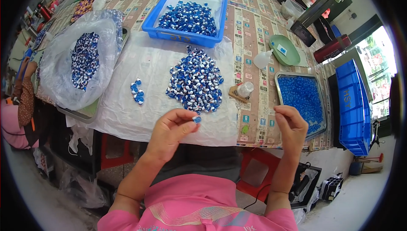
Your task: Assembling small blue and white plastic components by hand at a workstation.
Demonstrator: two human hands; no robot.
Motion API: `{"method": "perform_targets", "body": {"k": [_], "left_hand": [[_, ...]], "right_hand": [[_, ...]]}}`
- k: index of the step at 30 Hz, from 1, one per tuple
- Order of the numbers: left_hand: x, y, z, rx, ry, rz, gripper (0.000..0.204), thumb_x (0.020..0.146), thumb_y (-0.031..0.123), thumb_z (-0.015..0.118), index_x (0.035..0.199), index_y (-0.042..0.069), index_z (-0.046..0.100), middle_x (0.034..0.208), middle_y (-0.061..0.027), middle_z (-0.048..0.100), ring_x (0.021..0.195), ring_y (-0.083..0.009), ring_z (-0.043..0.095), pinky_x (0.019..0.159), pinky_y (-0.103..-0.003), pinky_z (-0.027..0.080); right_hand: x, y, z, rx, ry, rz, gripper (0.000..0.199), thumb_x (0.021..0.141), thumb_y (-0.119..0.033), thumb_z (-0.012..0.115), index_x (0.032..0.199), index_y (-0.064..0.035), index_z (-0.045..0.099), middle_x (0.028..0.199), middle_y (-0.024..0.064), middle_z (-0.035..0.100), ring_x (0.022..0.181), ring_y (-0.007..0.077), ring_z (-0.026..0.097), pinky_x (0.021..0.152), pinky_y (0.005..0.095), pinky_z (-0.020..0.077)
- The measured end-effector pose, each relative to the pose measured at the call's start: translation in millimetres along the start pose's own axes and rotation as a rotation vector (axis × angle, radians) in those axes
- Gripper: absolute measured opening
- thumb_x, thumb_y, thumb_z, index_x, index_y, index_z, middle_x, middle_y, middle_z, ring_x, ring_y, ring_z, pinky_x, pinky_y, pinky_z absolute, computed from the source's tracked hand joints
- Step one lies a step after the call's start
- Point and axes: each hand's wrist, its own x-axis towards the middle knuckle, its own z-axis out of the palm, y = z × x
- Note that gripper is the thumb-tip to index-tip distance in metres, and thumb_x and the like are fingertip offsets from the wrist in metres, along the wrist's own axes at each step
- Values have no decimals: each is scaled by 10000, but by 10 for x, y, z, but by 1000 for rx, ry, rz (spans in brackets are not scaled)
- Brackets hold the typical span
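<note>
My left hand is closed in a pinch over the front of the white sheet. Between its thumb and fingertip sits a small blue and white bead. Just beyond it spreads a heap of blue and white beads, with a smaller cluster of them lying apart to the left. My right hand is raised at the near left corner of a metal tray of clear blue beads. Its thumb and forefinger come together; anything between them is too small to make out.
A blue bin of beads stands at the back, a plastic bag of them at left. A small clear bottle, a squeeze bottle and a green plate stand right of the heap. Another person's arm shows far left.
</note>
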Motion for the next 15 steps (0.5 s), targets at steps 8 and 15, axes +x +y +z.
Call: {"method": "perform_targets", "body": {"k": [8, 15], "left_hand": [[155, -8, -579, 812, 338, 394, 220, 860, -67, 640, 1072, -11, 645, 974, -19, 631, 836, -71, 584, 762, -201, 465], [284, -89, -622, 1211, 434, 550, 212, 834, -55, 655, 1036, 7, 673, 984, -43, 624, 783, -101, 585, 678, -219, 480]], "right_hand": [[167, -647, 141, 1225, -828, -498, 181, 908, -127, 677, 779, -33, 591, 878, 158, 664, 770, 239, 605, 602, 286, 543], [54, -222, 88, 1444, -676, -509, 157, 906, -125, 667, 791, -37, 608, 879, 151, 659, 760, 241, 607, 599, 304, 540]]}}
